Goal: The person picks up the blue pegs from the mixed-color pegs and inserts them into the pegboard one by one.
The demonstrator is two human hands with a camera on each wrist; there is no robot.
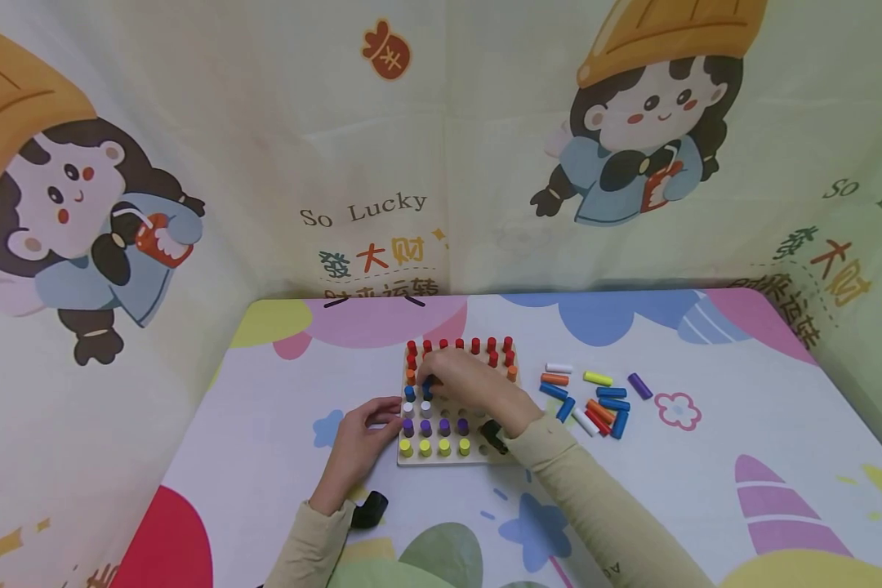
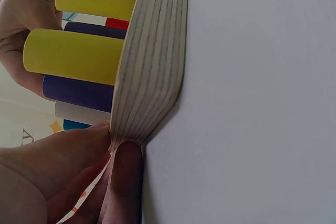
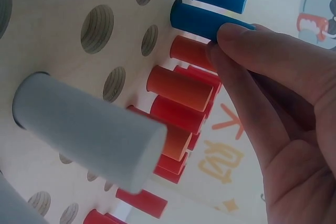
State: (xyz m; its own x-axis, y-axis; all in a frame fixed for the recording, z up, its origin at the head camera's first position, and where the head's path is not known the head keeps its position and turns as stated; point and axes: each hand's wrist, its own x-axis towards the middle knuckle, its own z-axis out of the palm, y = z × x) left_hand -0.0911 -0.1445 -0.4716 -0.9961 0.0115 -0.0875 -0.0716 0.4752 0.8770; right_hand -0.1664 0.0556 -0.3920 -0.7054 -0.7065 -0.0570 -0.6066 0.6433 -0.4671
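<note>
My right hand (image 1: 470, 382) reaches over a wooden pegboard (image 1: 441, 462). In the right wrist view its thumb and fingertips pinch the outer end of a blue peg (image 3: 194, 19), whose other end sits in a hole. Another blue peg (image 1: 409, 393) stands at the left end of that row. My left hand (image 1: 363, 441) holds the board's left edge between thumb and fingers, as the left wrist view shows close up. Red pegs (image 1: 492, 344) fill the far rows, orange ones come after, then white pegs (image 1: 408, 409), purple pegs (image 1: 444, 425) and yellow pegs (image 1: 444, 447) toward the near side.
Right of the board lie loose pegs in a scattered group: several blue pegs (image 1: 612, 393), a purple peg (image 1: 639, 385), a yellow peg (image 1: 598, 378), white, orange and red ones. A patterned cloth (image 1: 265, 457) covers the table, and printed curtains (image 1: 485, 229) hang behind.
</note>
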